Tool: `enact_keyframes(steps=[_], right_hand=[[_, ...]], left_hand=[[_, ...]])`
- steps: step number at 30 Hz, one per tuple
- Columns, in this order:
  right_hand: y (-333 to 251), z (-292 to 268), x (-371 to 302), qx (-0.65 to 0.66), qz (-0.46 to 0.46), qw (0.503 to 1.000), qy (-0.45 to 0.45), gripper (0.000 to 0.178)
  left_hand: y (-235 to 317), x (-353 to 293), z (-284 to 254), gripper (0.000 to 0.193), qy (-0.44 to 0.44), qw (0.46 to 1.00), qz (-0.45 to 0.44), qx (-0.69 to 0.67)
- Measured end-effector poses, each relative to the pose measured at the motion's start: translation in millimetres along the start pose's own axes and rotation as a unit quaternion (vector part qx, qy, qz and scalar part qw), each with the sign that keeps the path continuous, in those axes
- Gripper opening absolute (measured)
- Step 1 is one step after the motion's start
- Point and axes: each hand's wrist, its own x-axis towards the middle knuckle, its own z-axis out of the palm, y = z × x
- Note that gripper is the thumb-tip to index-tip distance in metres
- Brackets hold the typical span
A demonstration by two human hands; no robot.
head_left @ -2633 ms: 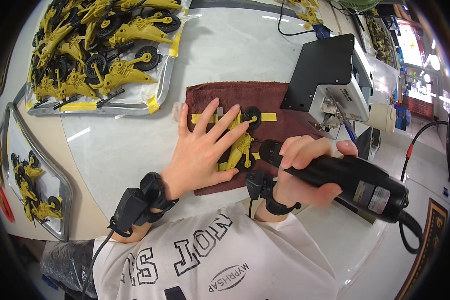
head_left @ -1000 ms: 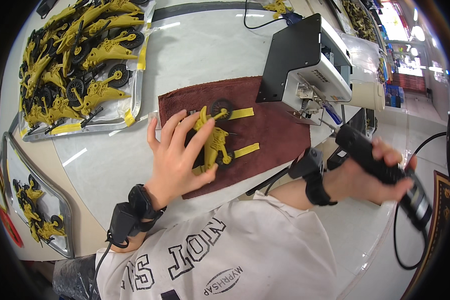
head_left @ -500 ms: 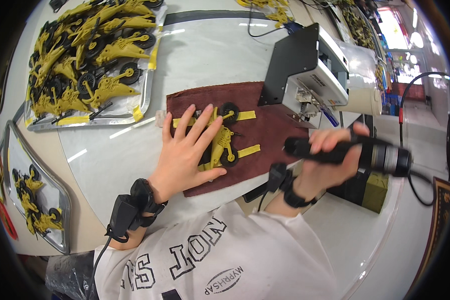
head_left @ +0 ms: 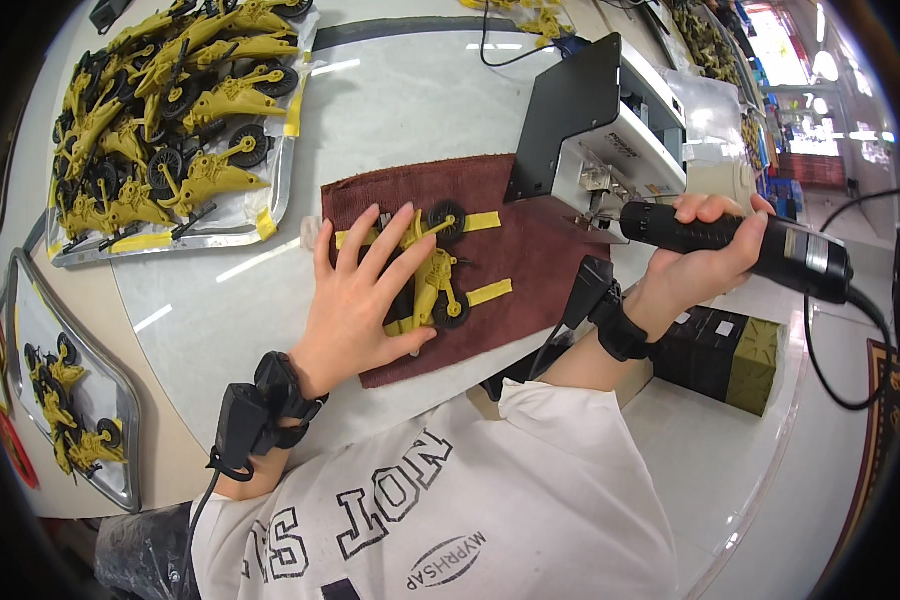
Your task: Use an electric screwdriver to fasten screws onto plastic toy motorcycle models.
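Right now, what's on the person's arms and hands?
Both hands bare, no gloves. Left wrist carries a black strap with a boxy black module and a thin black cable trailing down. Right wrist has a matching black band and module. White short sleeves.

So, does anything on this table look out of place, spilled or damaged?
Nothing stands out. The left hand presses a yellow toy motorcycle flat on the dark red cloth; the right hand holds a black electric screwdriver at the black machine. More motorcycles fill the metal tray.

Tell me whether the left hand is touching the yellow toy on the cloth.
Touching: the head view shows the left hand pressed flat on the yellow toy.
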Motion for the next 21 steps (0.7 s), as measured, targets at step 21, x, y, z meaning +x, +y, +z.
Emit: enact_keyframes(steps=[21], right_hand=[[-28.9,-1.4,-125.1,0.177,0.066,0.949,-0.251,0.056]], left_hand=[[-1.9,-3.1,-1.5,0.083,-0.019,1.000,-0.002,-0.003]])
